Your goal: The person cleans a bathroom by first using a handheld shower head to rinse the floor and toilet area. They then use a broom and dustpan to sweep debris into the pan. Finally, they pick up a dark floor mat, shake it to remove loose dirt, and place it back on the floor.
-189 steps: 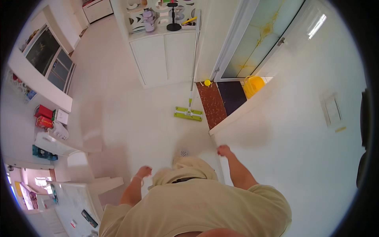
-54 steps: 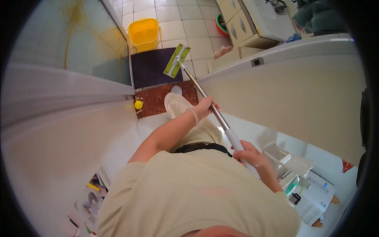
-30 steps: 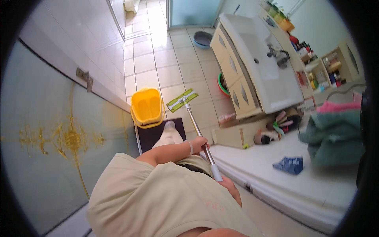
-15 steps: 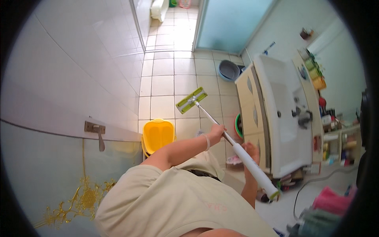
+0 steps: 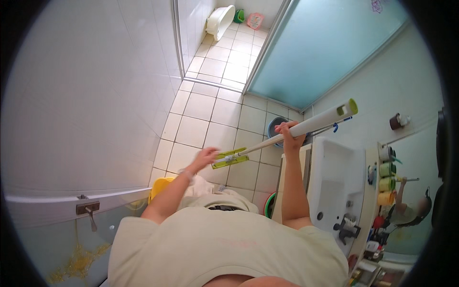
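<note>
A flat mop (image 5: pixel 267 142) slants across in front of me, its white grip end raised at the upper right. My right hand (image 5: pixel 291 137) is closed around the pole just below the thick white grip. At the lower end is the green and grey mop head (image 5: pixel 231 158), a flat plate with no pad visible on it. My left hand (image 5: pixel 206 160) is beside the plate's left end, fingers stretched toward it and slightly blurred; whether they touch it I cannot tell. A yellow bucket (image 5: pixel 160 186) stands by my left forearm, partly hidden.
On the right is a white washbasin (image 5: pixel 330 191) over a cabinet, with toiletries on a shelf. Blue-grey basins (image 5: pixel 276 128) sit on the tiled floor behind the pole. A frosted glass partition (image 5: pixel 315 52) and a door with a handle (image 5: pixel 88 208) flank the floor.
The mop has been turned so its grip end points up and away, and its head came nearer to me. My left hand left the pole for the head; my right hand grips the pole.
</note>
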{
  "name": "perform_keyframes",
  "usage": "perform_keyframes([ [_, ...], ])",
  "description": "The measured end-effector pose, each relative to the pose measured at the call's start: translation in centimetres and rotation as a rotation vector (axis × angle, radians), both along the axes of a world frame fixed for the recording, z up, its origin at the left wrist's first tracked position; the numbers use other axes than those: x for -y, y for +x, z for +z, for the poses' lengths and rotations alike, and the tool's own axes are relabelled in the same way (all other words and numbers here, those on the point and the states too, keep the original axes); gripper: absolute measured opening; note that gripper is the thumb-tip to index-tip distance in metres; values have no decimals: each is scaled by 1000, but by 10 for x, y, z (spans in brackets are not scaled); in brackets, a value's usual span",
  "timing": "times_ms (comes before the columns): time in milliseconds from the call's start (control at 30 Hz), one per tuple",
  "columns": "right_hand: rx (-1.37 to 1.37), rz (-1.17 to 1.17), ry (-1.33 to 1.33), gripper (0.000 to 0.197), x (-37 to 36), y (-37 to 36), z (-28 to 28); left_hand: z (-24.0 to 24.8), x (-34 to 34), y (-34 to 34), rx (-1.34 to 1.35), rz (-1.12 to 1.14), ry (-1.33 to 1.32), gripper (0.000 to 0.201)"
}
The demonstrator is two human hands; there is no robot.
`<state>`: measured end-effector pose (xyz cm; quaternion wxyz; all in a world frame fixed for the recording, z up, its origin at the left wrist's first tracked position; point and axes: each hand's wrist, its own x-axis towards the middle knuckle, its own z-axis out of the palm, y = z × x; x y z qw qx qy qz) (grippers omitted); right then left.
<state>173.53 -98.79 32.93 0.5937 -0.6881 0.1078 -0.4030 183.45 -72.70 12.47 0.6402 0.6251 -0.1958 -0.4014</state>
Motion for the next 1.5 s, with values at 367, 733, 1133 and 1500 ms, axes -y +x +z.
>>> perform_keyframes([
  [367, -18, -495, 126, 21, 115, 204, -10, -185, -294, 45, -860, 488, 1141, 21],
  [733, 165, -225, 239, 23, 177, 484, 107, -107, 160, 545, 476, -30, 380, 50],
  [1133, 377, 93, 127, 27, 346, 798, 150, 9, 511, 791, 633, 125, 56, 22],
  [1500, -423, 201, 68, 26, 454, 954, -58, 78, 574, 1103, 390, 245, -172, 14],
])
